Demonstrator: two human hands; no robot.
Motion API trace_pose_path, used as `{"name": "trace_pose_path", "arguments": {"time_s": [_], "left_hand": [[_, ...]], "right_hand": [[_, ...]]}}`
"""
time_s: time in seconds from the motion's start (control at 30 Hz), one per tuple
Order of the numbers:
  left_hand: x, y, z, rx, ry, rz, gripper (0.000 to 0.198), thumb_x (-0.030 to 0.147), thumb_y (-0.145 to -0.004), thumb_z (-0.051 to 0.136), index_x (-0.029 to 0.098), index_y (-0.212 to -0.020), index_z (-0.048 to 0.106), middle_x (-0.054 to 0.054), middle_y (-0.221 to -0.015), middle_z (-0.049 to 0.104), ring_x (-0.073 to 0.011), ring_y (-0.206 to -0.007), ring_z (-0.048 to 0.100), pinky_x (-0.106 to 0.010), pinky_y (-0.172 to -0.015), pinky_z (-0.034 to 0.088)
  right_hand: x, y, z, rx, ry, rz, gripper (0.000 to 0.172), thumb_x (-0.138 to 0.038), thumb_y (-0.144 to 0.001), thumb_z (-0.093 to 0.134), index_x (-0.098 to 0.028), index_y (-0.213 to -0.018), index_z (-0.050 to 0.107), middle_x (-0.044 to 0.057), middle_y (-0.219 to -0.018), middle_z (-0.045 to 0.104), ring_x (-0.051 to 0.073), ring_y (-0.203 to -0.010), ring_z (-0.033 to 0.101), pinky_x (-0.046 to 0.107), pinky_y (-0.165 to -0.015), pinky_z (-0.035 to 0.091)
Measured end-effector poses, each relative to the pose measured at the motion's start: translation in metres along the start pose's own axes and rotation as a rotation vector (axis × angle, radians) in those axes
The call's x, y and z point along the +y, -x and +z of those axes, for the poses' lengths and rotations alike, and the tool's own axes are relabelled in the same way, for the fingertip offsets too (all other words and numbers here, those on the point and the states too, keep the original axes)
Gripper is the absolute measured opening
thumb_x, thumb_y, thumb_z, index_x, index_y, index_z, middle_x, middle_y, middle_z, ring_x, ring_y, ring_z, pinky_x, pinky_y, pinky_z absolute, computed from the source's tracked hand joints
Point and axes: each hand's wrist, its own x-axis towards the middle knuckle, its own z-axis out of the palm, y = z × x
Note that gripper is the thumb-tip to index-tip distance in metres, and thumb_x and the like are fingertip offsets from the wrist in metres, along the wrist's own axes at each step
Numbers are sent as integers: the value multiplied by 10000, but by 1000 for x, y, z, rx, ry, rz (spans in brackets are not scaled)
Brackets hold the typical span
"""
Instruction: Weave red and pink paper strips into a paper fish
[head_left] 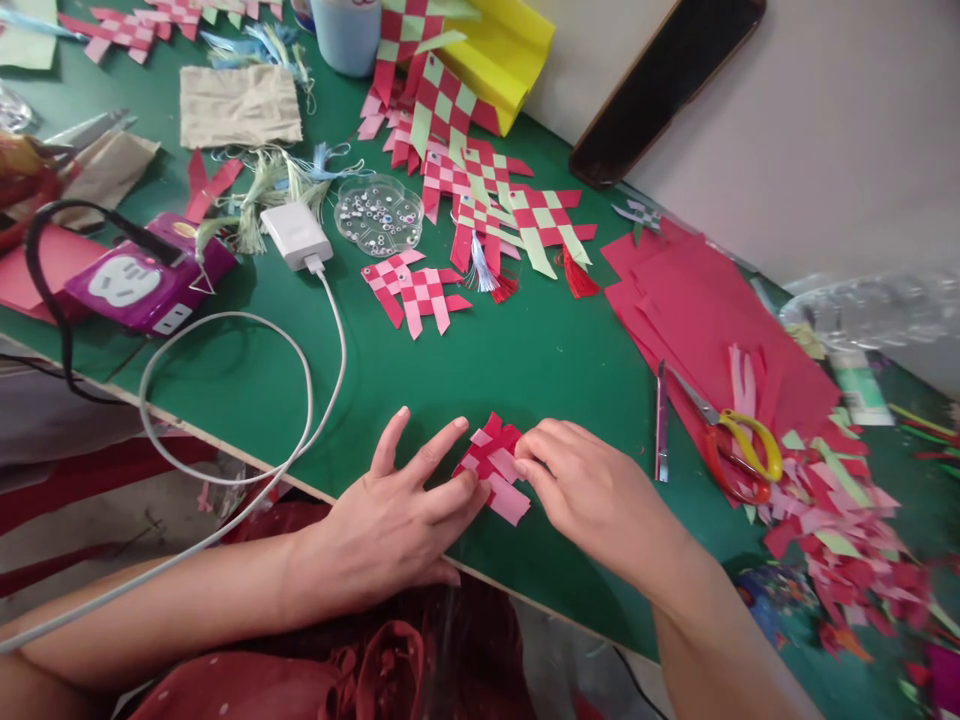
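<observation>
A small piece woven from pink and red paper strips [499, 462] lies on the green table near its front edge. My left hand [401, 515] comes in from the left, fingers spread, with fingertips resting on the near left side of the weave. From the right, my right hand [592, 490] pinches the right edge of the weave between thumb and fingers. Just beyond my hands lie two finished-looking pink and red woven paper fish [416, 290]. To the right are a narrow metallic purple tool [661, 425] and scissors [739, 450] with yellow and red handles.
More woven fish [487, 180], some tasselled, lie at the back beside a clear dish of googly eyes [379, 215]. A white charger [296, 235] trails a looping cable beside a purple power strip [142, 275]. Red paper sheets [720, 310] and a scrap pile [847, 540] are right.
</observation>
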Motion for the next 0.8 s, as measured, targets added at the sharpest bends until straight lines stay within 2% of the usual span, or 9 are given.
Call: {"name": "trace_pose_path", "arguments": {"time_s": [0.17,0.3,0.43,0.6,0.8], "left_hand": [[0,-1,-2,-8,19,1,754,677,-795,634,181,-1352,528,-77,-1306,569,-390,-1450,243,-651,-1117,-228],[-1,-2,-3,-14,38,7,771,675,-791,641,169,-1359,518,-76,-1320,565,-393,-1446,247,-638,-1112,-249],[-2,-3,-3,-20,52,10,759,663,-794,650,174,-1359,518,-76,-1329,561,-398,-1439,266,-645,-1111,-246],[-2,-2,0,-28,61,16,724,660,-822,620,185,-1359,517,-85,-1317,568,-363,-1467,228,-658,-1119,-219],[-2,-1,1,-28,69,11,773,647,-803,658,157,-1378,494,-75,-1327,576,-361,-1461,230,-654,-1118,-229]], "right_hand": [[0,-9,-9,-22,12,-54,152,-183,-948,491,-219,-828,578,10,-826,620,186,-810,577,319,-725,421],[-2,-6,-7,-6,-22,-36,91,-254,-953,537,-222,-894,598,12,-863,649,195,-845,605,325,-744,442],[-7,7,4,72,-46,54,73,-295,-937,579,-222,-942,583,33,-918,659,220,-890,610,346,-778,450],[-22,15,19,142,-178,199,70,-234,-954,521,-228,-909,575,30,-908,647,205,-871,600,335,-773,446],[-32,15,22,204,-268,269,69,-234,-934,544,-237,-870,571,10,-857,657,189,-814,602,322,-747,442]]}}
